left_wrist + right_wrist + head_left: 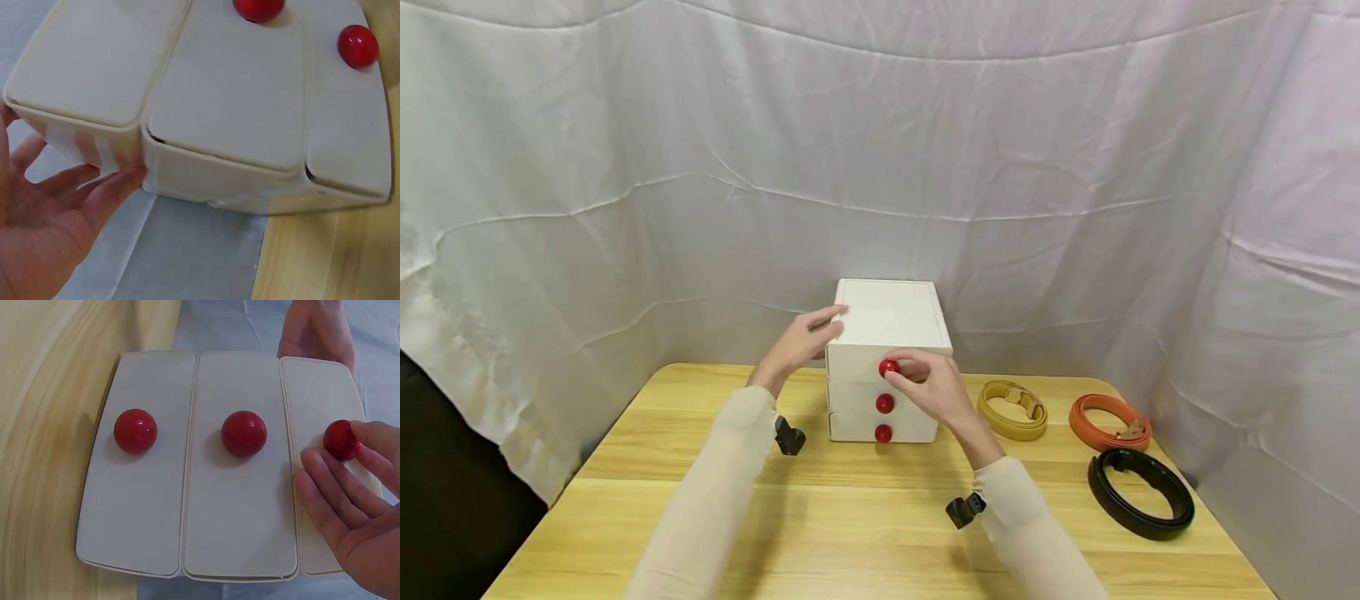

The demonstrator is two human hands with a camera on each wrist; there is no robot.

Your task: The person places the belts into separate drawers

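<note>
A white three-drawer box (887,317) stands at the back of the wooden table (850,525), with a red knob on each drawer front. My left hand (808,337) rests flat against the box's upper left side; the left wrist view shows its straight fingers (119,181) touching that wall. My right hand (925,383) is at the top drawer's knob (887,367). In the right wrist view the thumb touches that knob (339,439), while the fingers (319,481) lie nearly straight just beside it. The middle knob (244,433) and bottom knob (135,430) are untouched. All drawers look closed.
Three coiled belts lie right of the box: a yellow one (1011,410), an orange one (1108,421) and a black one (1141,492) nearest the front. White cloth (880,167) hangs behind and on both sides of the table.
</note>
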